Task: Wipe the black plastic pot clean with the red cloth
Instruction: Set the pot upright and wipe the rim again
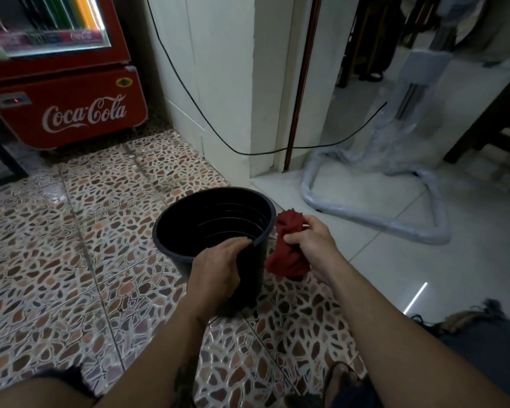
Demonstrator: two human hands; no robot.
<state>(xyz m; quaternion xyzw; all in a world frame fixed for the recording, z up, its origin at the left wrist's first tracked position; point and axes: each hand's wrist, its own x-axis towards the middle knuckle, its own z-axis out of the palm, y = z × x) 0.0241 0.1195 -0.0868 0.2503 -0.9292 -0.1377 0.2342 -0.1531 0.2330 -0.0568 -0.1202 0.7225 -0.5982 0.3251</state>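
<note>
A black plastic pot [189, 219] stands upright on the patterned tile floor, its ribbed inside dark. My left hand [218, 266] grips its near rim and outer wall, fingers curled over the edge. The bunched red cloth [286, 254] hangs just right of the pot, beside its outer wall. My right hand [312, 240] is closed around the cloth and holds it off the floor.
A red Coca-Cola cooler [68, 110] stands at the back left. A white wall corner [227, 113] with a black cable [189, 95] is behind the pot. A plastic-wrapped fan stand [380, 219] rests on pale tiles at right. My legs frame the bottom.
</note>
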